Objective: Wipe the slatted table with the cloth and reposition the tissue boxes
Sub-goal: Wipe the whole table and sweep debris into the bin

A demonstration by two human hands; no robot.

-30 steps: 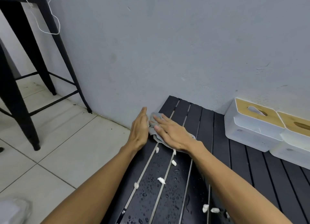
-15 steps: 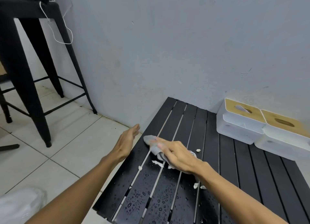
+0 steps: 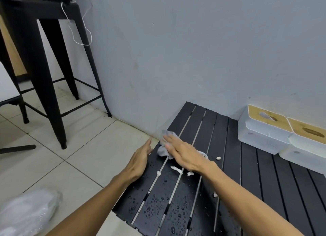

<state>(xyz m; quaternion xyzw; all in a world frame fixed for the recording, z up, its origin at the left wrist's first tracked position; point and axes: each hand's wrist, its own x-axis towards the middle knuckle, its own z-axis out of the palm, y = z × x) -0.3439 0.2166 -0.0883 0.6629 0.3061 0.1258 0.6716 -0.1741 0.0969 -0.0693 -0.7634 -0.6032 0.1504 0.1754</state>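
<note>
On the counter's left edge, head view, your right hand lies flat, pressing the grey cloth; your left hand is open and empty just beside it. The tissue boxes sit well right, nearer your right hand, long axes toward the wall.

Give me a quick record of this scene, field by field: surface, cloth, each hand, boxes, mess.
surface: black slatted table, wet with droplets near the front left
cloth: grey cloth, flat on the table's left side
right hand: right hand pressed flat on the cloth
left hand: left hand open, at the table's left edge
boxes: two tissue boxes, side by side by the wall
mess: white scraps near the cloth
</note>
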